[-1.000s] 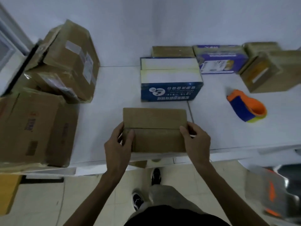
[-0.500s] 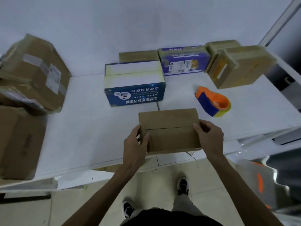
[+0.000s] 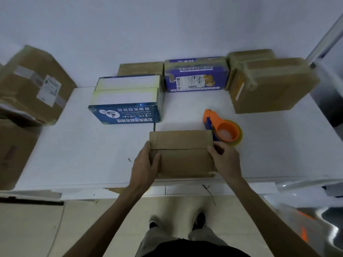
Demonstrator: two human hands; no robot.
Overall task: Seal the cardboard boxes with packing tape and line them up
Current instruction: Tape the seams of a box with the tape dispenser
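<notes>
A: Where does the plain cardboard box (image 3: pixel 181 153) sit?

B: At the near edge of the desk (image 3: pixel 89 156), about midway along, its two top flaps meeting in an untaped seam. The left hand (image 3: pixel 146 167) clasps the left end, thumb laid on the near flap. The right hand (image 3: pixel 226 162) curls round the right end.

A: How will it handle?

B: Light, I'd judge — small, matte corrugated board, stiff at the corners but giving along the flaps. Take it by the ends, as now, so the seam stays free for tape.

A: And the tape?

B: The tape dispenser (image 3: pixel 222 129), orange and blue plastic with a glossy yellowish roll, lies just beside the box's far right corner.

A: Beyond that?

B: Toward the far edge stand a blue printed carton (image 3: pixel 126 108) with pale top flaps, a purple carton (image 3: pixel 195 75) bearing a label, and a squat brown box (image 3: pixel 269 88) near the far right corner — the last two show tape bands. Larger, creased brown cartons (image 3: pixel 31 86) crowd the left edge.
</notes>
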